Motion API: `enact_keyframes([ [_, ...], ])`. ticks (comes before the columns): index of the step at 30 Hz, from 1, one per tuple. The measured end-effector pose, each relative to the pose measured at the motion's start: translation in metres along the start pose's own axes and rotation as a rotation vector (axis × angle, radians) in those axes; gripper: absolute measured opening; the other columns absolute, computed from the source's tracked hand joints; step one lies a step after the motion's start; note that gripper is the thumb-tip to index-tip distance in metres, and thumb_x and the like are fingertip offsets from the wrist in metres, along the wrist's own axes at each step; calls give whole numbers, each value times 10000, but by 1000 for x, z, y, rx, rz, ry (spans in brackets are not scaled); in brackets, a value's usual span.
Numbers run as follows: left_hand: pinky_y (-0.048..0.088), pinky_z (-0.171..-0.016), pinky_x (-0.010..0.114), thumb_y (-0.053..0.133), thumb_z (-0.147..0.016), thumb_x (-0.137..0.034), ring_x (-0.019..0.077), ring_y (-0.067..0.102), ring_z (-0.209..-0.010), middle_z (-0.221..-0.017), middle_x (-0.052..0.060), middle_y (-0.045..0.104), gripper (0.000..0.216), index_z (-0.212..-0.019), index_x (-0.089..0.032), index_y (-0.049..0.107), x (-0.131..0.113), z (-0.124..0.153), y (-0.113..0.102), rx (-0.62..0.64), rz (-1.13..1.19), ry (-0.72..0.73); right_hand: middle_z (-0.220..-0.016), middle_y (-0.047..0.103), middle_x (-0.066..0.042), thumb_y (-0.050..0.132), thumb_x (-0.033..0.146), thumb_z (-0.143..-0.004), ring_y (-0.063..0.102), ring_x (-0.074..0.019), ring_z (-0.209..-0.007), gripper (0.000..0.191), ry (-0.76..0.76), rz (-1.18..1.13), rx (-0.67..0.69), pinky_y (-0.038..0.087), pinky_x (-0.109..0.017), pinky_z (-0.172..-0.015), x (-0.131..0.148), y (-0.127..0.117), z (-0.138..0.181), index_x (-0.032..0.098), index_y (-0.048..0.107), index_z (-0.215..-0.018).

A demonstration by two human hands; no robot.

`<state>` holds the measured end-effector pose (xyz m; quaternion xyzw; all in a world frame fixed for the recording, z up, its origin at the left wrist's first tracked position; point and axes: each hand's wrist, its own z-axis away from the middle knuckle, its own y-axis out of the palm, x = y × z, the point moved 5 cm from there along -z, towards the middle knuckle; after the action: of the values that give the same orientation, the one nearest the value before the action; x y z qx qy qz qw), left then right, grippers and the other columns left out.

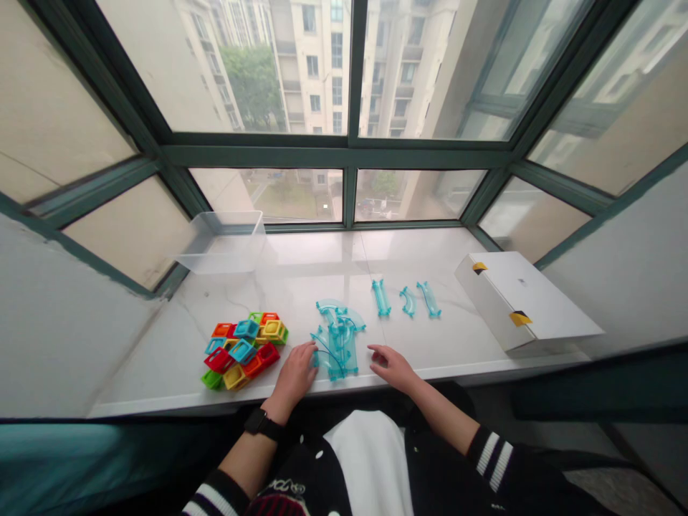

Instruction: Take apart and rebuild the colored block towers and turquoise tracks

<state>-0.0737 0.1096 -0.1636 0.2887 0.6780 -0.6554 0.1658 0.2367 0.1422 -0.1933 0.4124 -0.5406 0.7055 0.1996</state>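
A pile of clear light-blue plastic track pieces point(344, 347) lies in front of me, some curved and some straight, overlapping one another. My left hand point(297, 373) rests on the white ledge at the pile's left edge. Its fingers reach toward the nearest blue pieces; whether they touch is hard to tell. On the other side, a short gap from the pile, my right hand point(393, 367) holds nothing, with its fingers apart and slightly bent. Farther back to the right lie a straight track piece point(381, 298), a small curved piece point(408, 302) and another long piece point(428, 299), set apart from each other.
Left of my left hand sits a heap of red, yellow, blue, green and orange blocks point(244, 351). A clear plastic bin point(226, 247) stands at the back left. The white box point(529, 297) with yellow-black tabs occupies the right. Window frames point(301, 155) border the white ledge point(456, 347).
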Motion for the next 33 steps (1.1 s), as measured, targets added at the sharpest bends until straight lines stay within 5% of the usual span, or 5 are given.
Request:
enact_keyframes([
  [4,470,-1150,506,622,-811,-155,311,607,-1287,-1330,140,687,429,-1237,-203,639,4,0,1,-19,7,44,-1082,734,-63,690,232,-845,660,-208,-897,536,15,-12,-6,552,-379,-907,-3,1,0,235,660,-1380],
  [13,588,-953,446,694,-839,-382,273,729,-1049,-1155,89,744,365,-1168,-234,638,8,12,-23,57,246,-146,-1076,738,-63,689,253,-836,656,-209,-887,541,34,-40,-9,552,-395,-910,0,-1,0,240,658,-1376],
  [24,620,-870,407,661,-894,-502,229,735,-900,-1015,72,758,402,-1160,-200,664,-29,9,-35,-5,422,-171,-1069,766,-71,684,396,-857,711,-220,-910,437,113,-362,-19,581,-409,-894,-7,-3,-1,229,710,-1260],
  [33,600,-849,419,690,-893,-479,259,720,-897,-972,58,739,383,-1178,-223,682,-60,-1,-33,-170,110,-25,-1171,726,-80,733,373,-907,711,-214,-1004,419,-174,-306,-106,599,-373,-859,66,-41,2,267,693,-1311],
])
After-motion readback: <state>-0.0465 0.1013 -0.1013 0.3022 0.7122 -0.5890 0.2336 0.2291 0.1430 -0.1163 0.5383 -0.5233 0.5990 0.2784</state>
